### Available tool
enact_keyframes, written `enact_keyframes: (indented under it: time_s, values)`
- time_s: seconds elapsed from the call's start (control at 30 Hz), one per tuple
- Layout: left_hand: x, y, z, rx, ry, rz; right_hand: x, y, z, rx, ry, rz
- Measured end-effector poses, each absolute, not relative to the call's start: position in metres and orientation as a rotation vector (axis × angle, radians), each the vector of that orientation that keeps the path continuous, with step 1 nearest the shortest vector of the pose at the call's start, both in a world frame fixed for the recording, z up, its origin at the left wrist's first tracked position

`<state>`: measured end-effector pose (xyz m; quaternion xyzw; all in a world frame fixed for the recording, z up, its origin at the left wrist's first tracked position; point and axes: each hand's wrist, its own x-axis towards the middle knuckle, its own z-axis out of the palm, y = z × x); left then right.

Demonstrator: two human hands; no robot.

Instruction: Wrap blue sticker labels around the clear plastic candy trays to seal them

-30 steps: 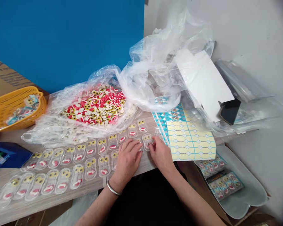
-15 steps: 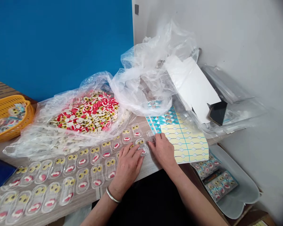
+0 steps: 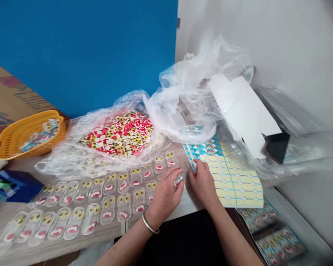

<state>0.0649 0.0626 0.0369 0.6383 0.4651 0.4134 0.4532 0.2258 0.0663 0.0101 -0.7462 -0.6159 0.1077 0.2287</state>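
Note:
My left hand (image 3: 165, 195) pinches a small clear plastic blister (image 3: 178, 181) at the right end of the rows, and its fingers hide most of it. My right hand (image 3: 203, 186) grips the left edge of a printed card sheet (image 3: 233, 181), with yellow and turquoise panels. Two rows of clear blisters (image 3: 80, 207), each holding candy eyes and a red-and-white mouth, lie on the wooden table (image 3: 19, 207) left of my hands. A silver bangle (image 3: 150, 224) circles my left wrist.
Above the rows, an open plastic bag (image 3: 119, 136) holds a heap of candy pieces. An orange basket (image 3: 30, 135) and a blue box (image 3: 22, 186) stand at the left. Crumpled film and a white carton (image 3: 244, 111) lie at the back right; printed packs (image 3: 274, 236) lie lower right.
My left hand has raised a blister from the table and moved right. My right hand has shifted up onto the card sheet's edge. The view has swung slightly.

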Motion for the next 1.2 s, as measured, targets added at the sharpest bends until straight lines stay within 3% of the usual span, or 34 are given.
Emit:
enact_keyframes:
  time_s: [0.23, 0.43, 0.5, 0.77, 0.93, 1.2]
  values:
    - [0.068, 0.073, 0.049, 0.965, 1.108, 1.047, 0.186, 0.062, 0.044, -1.625, -1.911, 0.191]
    - [0.004, 0.091, 0.057, 0.505, 1.033, 1.314, 0.132, 0.104, 0.080, -1.157, -2.156, 0.827]
    - [-0.022, 0.101, 0.056, 0.423, 1.038, 1.380, 0.121, 0.136, 0.086, -1.166, -2.168, 0.852]
    - [-0.066, 0.123, 0.045, 0.277, 1.110, 1.444, 0.059, 0.254, 0.050, -1.719, -2.506, 0.309]
    - [-0.067, 0.126, 0.040, 0.241, 1.073, 1.421, 0.059, 0.285, 0.041, -1.691, -2.552, 0.429]
    - [-0.070, 0.129, 0.040, 0.196, 1.052, 1.397, 0.109, 0.264, 0.075, -1.439, -2.590, 0.574]
